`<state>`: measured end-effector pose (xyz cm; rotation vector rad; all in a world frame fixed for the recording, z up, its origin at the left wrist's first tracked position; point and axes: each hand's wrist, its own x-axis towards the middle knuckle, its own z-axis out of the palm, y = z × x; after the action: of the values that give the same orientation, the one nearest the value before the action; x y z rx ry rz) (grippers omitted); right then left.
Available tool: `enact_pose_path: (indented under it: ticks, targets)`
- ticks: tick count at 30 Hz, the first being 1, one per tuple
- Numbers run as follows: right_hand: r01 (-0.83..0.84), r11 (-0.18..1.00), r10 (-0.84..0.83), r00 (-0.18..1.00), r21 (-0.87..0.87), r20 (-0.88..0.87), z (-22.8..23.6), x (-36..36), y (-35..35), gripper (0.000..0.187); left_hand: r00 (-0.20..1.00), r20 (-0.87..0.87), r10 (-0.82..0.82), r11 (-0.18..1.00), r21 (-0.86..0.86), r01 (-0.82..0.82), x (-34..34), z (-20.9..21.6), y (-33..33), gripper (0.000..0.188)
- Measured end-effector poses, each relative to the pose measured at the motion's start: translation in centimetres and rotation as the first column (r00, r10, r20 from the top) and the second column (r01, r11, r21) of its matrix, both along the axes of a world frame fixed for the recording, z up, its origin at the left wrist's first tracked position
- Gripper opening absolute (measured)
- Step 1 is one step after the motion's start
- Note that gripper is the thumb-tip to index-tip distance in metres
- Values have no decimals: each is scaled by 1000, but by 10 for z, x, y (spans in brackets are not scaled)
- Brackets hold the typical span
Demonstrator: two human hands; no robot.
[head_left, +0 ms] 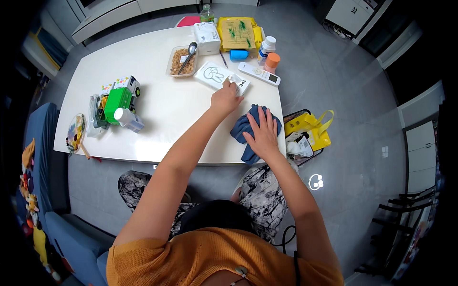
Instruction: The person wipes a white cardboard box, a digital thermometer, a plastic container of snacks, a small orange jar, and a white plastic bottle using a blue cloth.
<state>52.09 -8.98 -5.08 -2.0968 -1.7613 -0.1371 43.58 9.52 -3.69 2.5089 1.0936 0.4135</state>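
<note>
My left hand [226,99] reaches forward onto a flat white soft pack [213,75] with a cartoon outline on it, which looks like a pack of tissues. Its fingers are curled in at the pack's near right part; the tips are partly hidden. Under my right hand [264,132] a crumpled dark blue cloth [242,129] lies by the table's right edge. That hand rests flat on it, fingers spread. Right behind the pack are a clear tub of brown food [177,63] with a dark spoon [189,55] and a white remote control [259,73].
The white table [176,119] also bears a green toy truck [118,101], a white bottle [129,119], a round decorated fan [75,132], a white paper pack [207,38], a yellow package [240,33] and an orange-capped bottle [271,62]. A yellow bag [307,127] stands beside the right edge.
</note>
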Motion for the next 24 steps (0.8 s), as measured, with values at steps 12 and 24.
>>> enact_pose_path:
  ticks: [12,24]
  targets:
    - [-42,999,43,993,-14,110,4,13,2,53,930,-111,-352,933,-120,339,-194,26,-61,49]
    - [130,989,-120,986,76,-120,-4,15,25,37,960,195,-200,961,-155,231,-237,-5,-47,34]
